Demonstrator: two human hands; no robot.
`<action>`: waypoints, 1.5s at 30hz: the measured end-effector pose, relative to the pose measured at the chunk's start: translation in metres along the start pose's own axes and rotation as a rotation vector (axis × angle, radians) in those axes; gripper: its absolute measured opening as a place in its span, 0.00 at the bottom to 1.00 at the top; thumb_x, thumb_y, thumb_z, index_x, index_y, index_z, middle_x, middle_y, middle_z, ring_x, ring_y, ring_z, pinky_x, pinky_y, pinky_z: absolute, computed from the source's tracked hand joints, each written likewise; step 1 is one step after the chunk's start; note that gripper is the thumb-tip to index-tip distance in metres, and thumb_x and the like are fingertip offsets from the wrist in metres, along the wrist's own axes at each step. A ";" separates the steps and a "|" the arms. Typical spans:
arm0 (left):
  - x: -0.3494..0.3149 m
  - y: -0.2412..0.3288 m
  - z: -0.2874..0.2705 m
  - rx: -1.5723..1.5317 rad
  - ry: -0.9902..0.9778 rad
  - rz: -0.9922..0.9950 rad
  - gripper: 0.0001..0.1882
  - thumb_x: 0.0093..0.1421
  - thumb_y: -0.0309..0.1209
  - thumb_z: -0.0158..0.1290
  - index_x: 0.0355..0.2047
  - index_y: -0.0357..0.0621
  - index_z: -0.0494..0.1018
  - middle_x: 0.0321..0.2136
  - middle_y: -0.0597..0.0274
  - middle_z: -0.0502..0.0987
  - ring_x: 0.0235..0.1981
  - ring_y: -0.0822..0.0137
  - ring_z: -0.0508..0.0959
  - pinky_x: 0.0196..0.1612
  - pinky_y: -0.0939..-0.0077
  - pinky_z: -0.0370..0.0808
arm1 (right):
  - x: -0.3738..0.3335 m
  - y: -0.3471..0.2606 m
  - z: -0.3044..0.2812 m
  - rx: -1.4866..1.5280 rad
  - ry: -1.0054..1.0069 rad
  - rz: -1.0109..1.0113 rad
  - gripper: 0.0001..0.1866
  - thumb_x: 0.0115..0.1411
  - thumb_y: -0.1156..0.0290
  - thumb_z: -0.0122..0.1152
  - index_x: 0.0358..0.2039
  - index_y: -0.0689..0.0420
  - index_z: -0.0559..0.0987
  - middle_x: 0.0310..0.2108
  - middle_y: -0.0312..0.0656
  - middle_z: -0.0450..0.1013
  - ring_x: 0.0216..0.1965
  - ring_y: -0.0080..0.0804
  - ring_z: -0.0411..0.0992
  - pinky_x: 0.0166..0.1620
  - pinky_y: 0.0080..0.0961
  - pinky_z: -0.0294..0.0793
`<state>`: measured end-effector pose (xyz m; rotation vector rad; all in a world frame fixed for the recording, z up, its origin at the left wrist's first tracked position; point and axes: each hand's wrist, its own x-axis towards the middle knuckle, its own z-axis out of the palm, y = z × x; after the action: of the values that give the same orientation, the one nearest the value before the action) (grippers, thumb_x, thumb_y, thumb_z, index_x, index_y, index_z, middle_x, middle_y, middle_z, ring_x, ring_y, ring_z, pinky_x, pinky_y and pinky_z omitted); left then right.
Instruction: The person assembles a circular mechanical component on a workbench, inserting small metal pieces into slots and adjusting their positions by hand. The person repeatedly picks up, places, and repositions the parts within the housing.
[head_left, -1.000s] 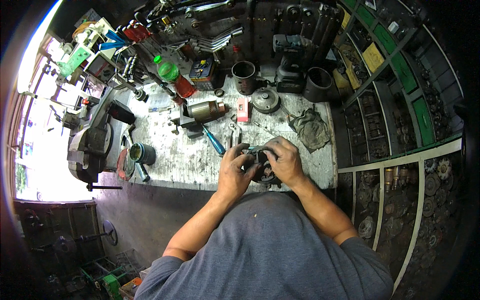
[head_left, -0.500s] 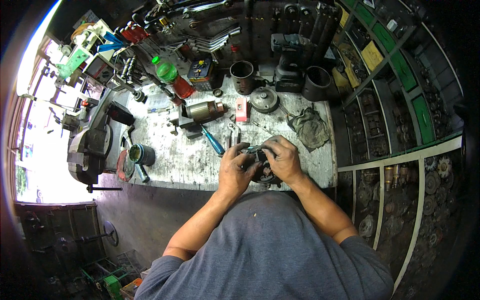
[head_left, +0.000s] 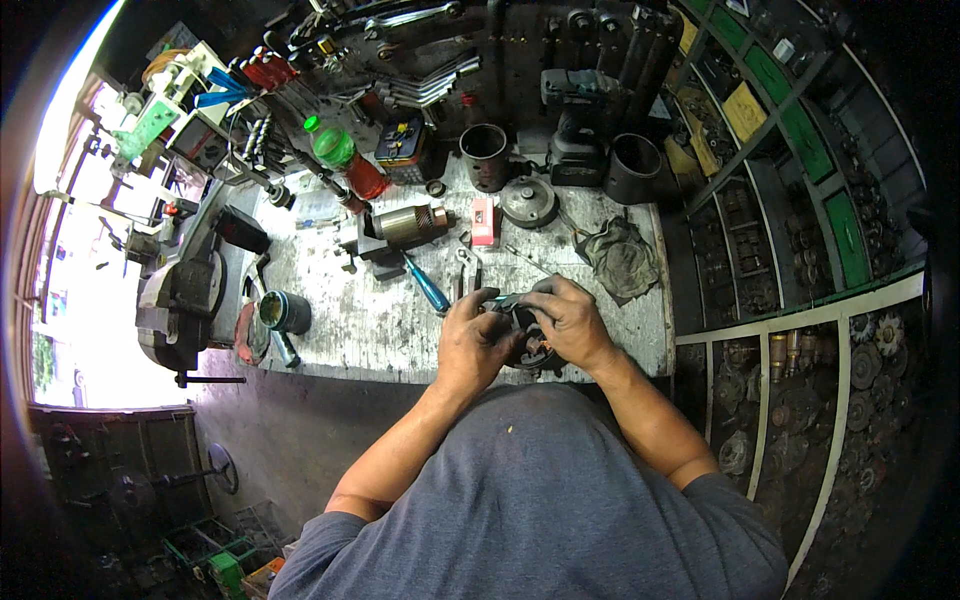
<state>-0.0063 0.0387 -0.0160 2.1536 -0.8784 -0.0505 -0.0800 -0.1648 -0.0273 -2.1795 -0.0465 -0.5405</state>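
At the bench's front edge I have a dark round motor part (head_left: 537, 350) with copper-coloured pieces in its opening, probably a brush holder. My left hand (head_left: 468, 342) grips its left side, thumb pointing inward. On the other side, the fingers of my right hand (head_left: 572, 322) pinch the upper right rim. The fingers cover much of the part, and any small piece between the fingertips is hidden. Just beyond my left hand lie a blue-handled screwdriver (head_left: 428, 285) and pliers (head_left: 466, 266). Farther back rests a motor armature (head_left: 405, 225) with copper windings.
A red and white box (head_left: 484, 225), a round metal cover (head_left: 528, 203) and a crumpled dark cloth (head_left: 622, 260) lie across the bench (head_left: 370, 340). At left are a tin of grease (head_left: 285, 312) and a bench vise (head_left: 180, 300). Metal cylinders (head_left: 485, 157) stand behind; parts shelves (head_left: 800, 330) line the right.
My right fingers have shifted slightly up and right on the dark round part. More of its copper-coloured inside shows now. My left hand stays nearly in place.
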 end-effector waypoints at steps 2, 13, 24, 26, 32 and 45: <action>0.001 0.000 0.000 0.026 -0.009 0.017 0.15 0.55 0.34 0.75 0.40 0.42 0.87 0.60 0.50 0.80 0.60 0.44 0.78 0.62 0.50 0.76 | 0.001 -0.003 -0.001 -0.012 -0.009 -0.011 0.16 0.60 0.83 0.70 0.49 0.56 0.88 0.43 0.49 0.80 0.46 0.52 0.82 0.49 0.43 0.82; 0.002 0.006 -0.002 0.115 -0.059 0.058 0.15 0.56 0.38 0.74 0.39 0.44 0.88 0.60 0.51 0.80 0.60 0.45 0.78 0.63 0.50 0.74 | 0.000 -0.007 -0.005 -0.160 -0.073 -0.098 0.14 0.62 0.80 0.70 0.48 0.58 0.88 0.44 0.51 0.80 0.43 0.53 0.82 0.46 0.43 0.83; 0.002 0.012 -0.001 0.081 -0.014 0.011 0.14 0.55 0.31 0.72 0.40 0.38 0.87 0.58 0.46 0.82 0.59 0.44 0.80 0.62 0.53 0.78 | 0.003 0.003 -0.013 -0.029 -0.080 0.001 0.16 0.57 0.83 0.73 0.47 0.58 0.90 0.44 0.47 0.82 0.45 0.46 0.83 0.48 0.36 0.84; 0.000 0.013 -0.001 0.029 0.007 -0.019 0.13 0.55 0.29 0.71 0.40 0.37 0.87 0.57 0.46 0.82 0.59 0.45 0.80 0.62 0.54 0.78 | 0.003 0.003 -0.012 -0.031 -0.073 -0.001 0.16 0.57 0.83 0.73 0.47 0.58 0.90 0.44 0.47 0.82 0.45 0.46 0.83 0.48 0.36 0.85; -0.001 0.007 0.000 -0.046 0.023 -0.118 0.13 0.56 0.31 0.70 0.40 0.38 0.88 0.55 0.47 0.83 0.57 0.44 0.82 0.61 0.53 0.78 | 0.003 0.000 -0.012 -0.051 -0.073 0.014 0.16 0.58 0.82 0.74 0.48 0.58 0.89 0.43 0.47 0.82 0.45 0.45 0.83 0.48 0.36 0.85; 0.004 0.008 -0.001 0.003 0.015 -0.150 0.28 0.55 0.34 0.73 0.55 0.39 0.82 0.49 0.50 0.85 0.52 0.46 0.83 0.60 0.53 0.78 | 0.002 0.003 -0.015 0.021 -0.044 0.173 0.16 0.62 0.79 0.71 0.51 0.63 0.86 0.50 0.52 0.83 0.51 0.51 0.83 0.55 0.39 0.83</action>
<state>-0.0073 0.0329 -0.0087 2.2164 -0.7072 -0.1083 -0.0832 -0.1782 -0.0212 -2.1505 0.1118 -0.3923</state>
